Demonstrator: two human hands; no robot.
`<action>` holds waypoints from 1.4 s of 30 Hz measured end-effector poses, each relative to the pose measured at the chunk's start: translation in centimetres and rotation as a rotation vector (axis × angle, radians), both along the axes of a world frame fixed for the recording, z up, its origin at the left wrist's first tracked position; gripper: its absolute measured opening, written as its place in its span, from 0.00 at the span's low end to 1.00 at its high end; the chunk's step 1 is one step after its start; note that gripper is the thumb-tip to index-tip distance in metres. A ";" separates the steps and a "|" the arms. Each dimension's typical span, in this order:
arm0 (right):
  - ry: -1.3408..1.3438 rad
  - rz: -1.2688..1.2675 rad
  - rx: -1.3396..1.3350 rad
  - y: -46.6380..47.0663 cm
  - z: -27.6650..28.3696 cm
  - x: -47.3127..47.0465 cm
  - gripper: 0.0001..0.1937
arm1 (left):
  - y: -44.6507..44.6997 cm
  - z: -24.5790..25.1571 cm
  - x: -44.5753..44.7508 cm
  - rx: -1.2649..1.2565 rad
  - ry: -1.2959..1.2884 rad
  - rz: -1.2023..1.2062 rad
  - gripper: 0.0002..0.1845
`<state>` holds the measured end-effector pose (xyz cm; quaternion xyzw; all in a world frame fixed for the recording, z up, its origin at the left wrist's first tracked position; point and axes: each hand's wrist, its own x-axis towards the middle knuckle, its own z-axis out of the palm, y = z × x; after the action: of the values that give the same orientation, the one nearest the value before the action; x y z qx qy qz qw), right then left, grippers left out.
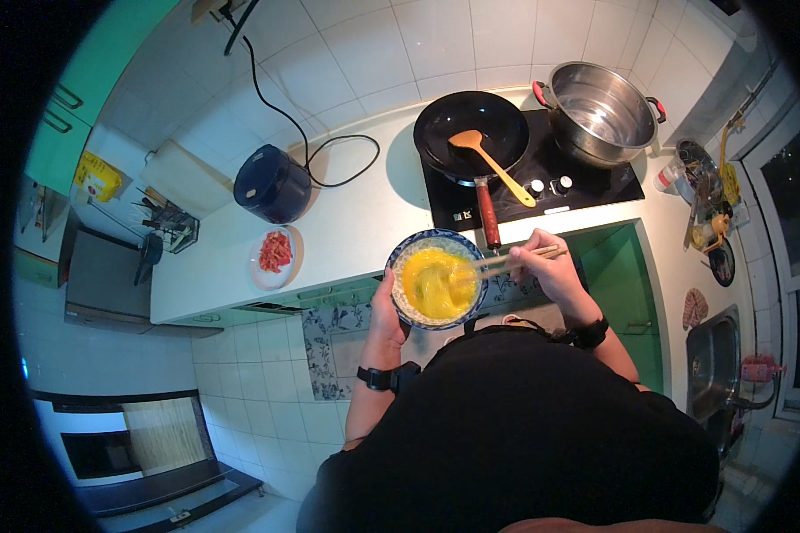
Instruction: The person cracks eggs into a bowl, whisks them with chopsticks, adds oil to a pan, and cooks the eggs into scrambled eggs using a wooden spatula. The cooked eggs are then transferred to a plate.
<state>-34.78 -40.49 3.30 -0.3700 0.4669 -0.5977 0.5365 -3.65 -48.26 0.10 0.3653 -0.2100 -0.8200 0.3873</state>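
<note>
My left hand point(388, 312) grips the rim and side of a blue-and-white patterned bowl point(400, 250), held in front of my body before the counter edge. Beaten yellow egg point(438, 283) lies in it. My right hand point(545, 265) holds a pair of wooden chopsticks point(497, 262); their tips are in the egg and blurred. Beyond the bowl, a black wok point(440, 126) with a red-brown handle point(486, 210) rests on the hob. An orange-yellow spatula point(497, 166) lies across the wok with its handle over the rim. A white plate point(257, 274) of cut red food point(276, 252) stands to the left.
A large steel pot point(600, 113) stands on the black hob point(607, 186), right of the wok. On the left are a dark blue appliance point(273, 184) with a looping black cord point(367, 138) and a utensil rack point(180, 230). A steel sink point(713, 363) is at the far right.
</note>
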 end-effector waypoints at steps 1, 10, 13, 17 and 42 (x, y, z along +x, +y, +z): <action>-0.052 -0.029 -0.020 0.0 0.0 0.0 0.14 | 0.0 -0.1 0.0 -0.007 0.018 -0.006 0.33; -0.043 0.139 0.083 -0.5 0.0 0.1 0.13 | -0.3 -0.1 0.0 0.034 0.000 -0.010 0.33; -0.099 -0.034 -0.064 -0.6 -0.1 0.3 0.13 | -0.1 0.0 -0.1 0.013 0.011 0.003 0.33; -0.030 0.124 -0.001 -0.7 -0.1 0.3 0.12 | -0.2 0.1 -0.2 0.021 0.000 0.005 0.33; 0.028 0.182 0.082 0.4 0.8 -1.5 0.11 | 0.1 0.6 -0.4 0.011 -0.013 -0.046 0.32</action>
<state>-36.23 -40.09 4.13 -0.3966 0.4630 -0.5217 0.5968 -4.02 -48.18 0.74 0.3681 -0.2163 -0.8274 0.3649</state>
